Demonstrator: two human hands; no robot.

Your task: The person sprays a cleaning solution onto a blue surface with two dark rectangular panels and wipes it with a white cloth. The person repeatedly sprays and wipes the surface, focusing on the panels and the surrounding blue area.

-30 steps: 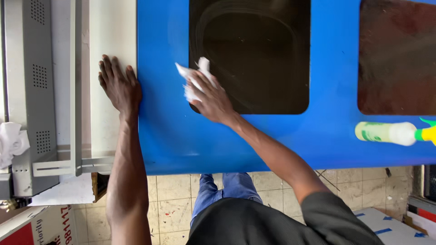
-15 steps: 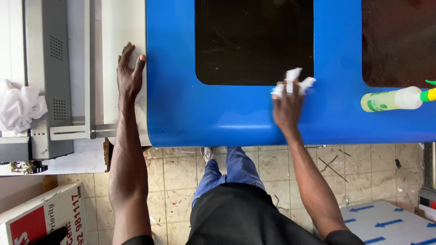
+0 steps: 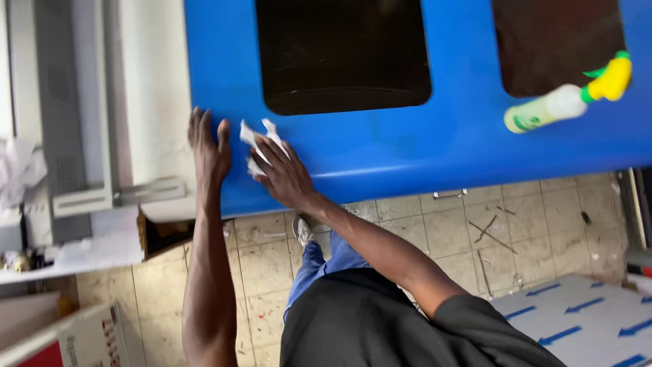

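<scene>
A large blue panel (image 3: pixel 421 143) with two dark windows fills the top of the view. My left hand (image 3: pixel 207 146) lies flat, fingers apart, on the panel's left edge. My right hand (image 3: pixel 282 177) presses a crumpled white tissue (image 3: pixel 255 146) onto the blue surface just beside the left hand, below the left dark window (image 3: pixel 343 51). A spray bottle (image 3: pixel 567 98) with a yellow and green trigger head lies on its side on the panel at the right, under the second dark window (image 3: pixel 557 41).
A grey and white machine body (image 3: pixel 81 136) stands left of the panel, with crumpled white paper (image 3: pixel 20 170) on it. Below are a tiled floor (image 3: pixel 462 231), white sheets with blue arrows (image 3: pixel 584 319) at the lower right and a cardboard box (image 3: pixel 68 340) at the lower left.
My right hand has swept the tissue from the panel's lower right area back to the left, ending beside my left hand. The left hand stays on the panel's edge.
</scene>
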